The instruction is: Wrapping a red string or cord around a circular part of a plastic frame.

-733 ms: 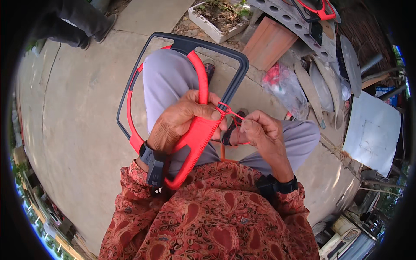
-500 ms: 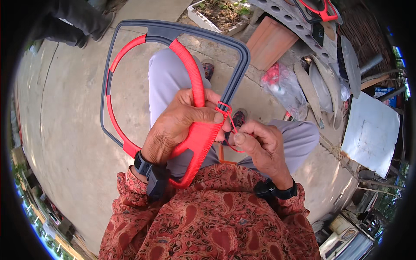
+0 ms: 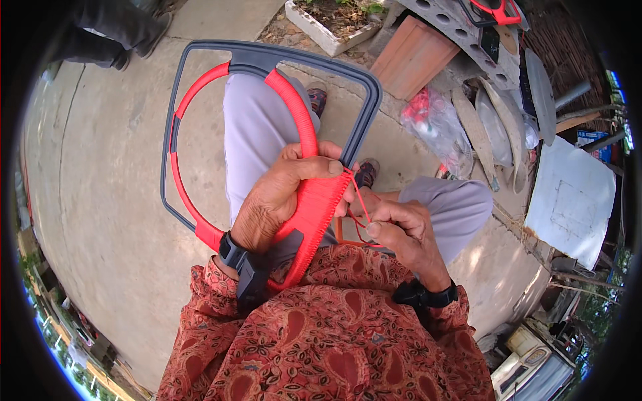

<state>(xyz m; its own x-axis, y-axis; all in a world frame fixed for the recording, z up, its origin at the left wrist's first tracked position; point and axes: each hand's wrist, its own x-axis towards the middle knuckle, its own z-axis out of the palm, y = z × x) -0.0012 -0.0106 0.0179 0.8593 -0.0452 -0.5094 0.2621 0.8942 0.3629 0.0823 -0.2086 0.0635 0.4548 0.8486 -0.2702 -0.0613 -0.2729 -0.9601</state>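
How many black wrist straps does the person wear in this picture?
2. One black strap sits on the left wrist, below the left hand that grips the red frame. The other strap is on the right wrist, below the right hand pinching the red cord.

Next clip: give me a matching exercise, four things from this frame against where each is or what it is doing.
1. left hand
2. right hand
3. frame
4. planter

a. pinches the red cord
b. lies across the lap, grey, partly wrapped in red
c. grips the wrapped part of the frame
d. stands on the ground, top of the picture

Pairs: 1-c, 2-a, 3-b, 4-d
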